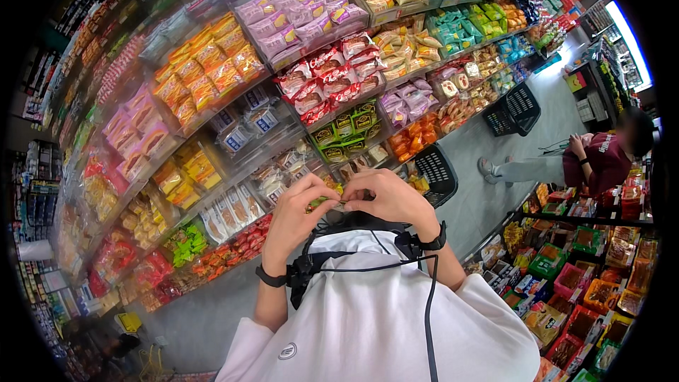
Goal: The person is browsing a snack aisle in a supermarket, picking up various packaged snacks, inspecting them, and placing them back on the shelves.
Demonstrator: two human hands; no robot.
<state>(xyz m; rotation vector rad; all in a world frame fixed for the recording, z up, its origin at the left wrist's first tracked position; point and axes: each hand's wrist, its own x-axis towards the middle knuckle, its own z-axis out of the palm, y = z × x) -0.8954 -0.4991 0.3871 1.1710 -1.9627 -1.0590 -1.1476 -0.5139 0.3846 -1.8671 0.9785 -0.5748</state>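
Note:
In front of my chest both hands meet over a small, partly green packet [338, 206]. My left hand [303, 206] is closed, with its thumb and fingers pinching the packet's left side. The fingertips of my right hand [385, 197] are pressed together at its right side. Most of the packet is hidden by my fingers, so its contents cannot be made out. Beyond my hands, the nearest goods are green-and-black packets [348, 133] and red wrapped snacks [329, 78] in clear shelf bins.
A tiered rack of bagged snacks curves across the front and left, with orange packets [209, 64] and purple packets [297, 18]. Black baskets [437, 173] stand beside it. At the right, a person [601, 155] stands in the aisle near a display of boxed goods [566, 304].

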